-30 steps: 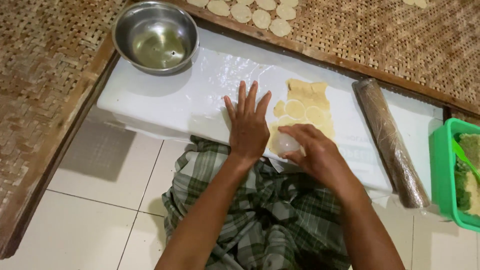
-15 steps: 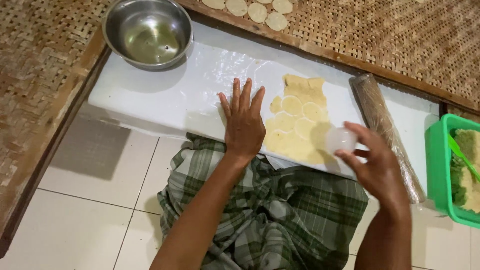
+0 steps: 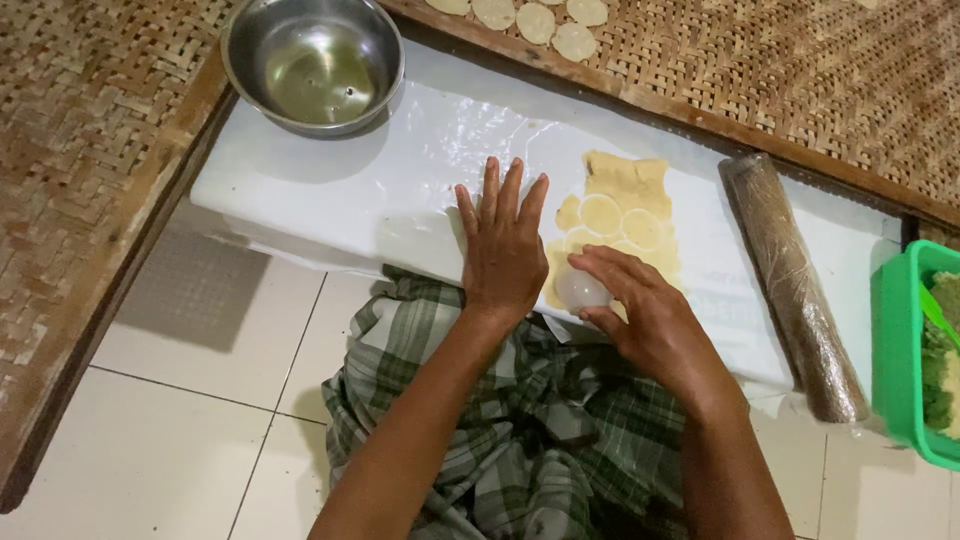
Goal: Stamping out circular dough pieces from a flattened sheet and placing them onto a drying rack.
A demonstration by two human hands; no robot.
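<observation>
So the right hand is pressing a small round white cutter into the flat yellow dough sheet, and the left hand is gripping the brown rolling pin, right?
Not quite. The left hand lies flat on the white board beside the flat yellow dough sheet, well apart from the brown rolling pin. The head view shows it. The right hand does hold the small round white cutter.
</observation>
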